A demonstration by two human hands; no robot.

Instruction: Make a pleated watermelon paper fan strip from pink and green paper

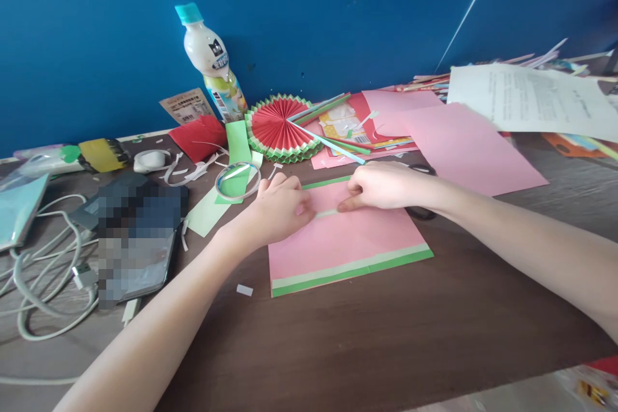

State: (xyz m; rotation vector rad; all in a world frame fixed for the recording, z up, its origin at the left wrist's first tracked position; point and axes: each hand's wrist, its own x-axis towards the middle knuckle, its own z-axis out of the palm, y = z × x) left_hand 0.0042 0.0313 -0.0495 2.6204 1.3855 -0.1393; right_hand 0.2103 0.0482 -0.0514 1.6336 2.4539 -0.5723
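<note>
your pink sheet (342, 241) lies flat at the frame's centre, the pale strip (327, 213) across it between your hands, seemingly so both ends are steadied! left hand (284, 206) curled, its forearm (161, 328) slanting up from lower left; right hand (381, 184) bent-fingered, coming from the right edge. whether either pinches the strip, i can't tell.

The surface (386, 341) is dark brown and wood-grained. A green-edged pink sheet (338, 244) lies on it beneath the left hand (284, 206) and right hand (379, 185). Left of the left hand rest a dark phone-like device (145, 232) and white cables (38, 380); a white scrap (244, 290) lies on its near side, and a bottle (207, 48) stands beyond it.
</note>
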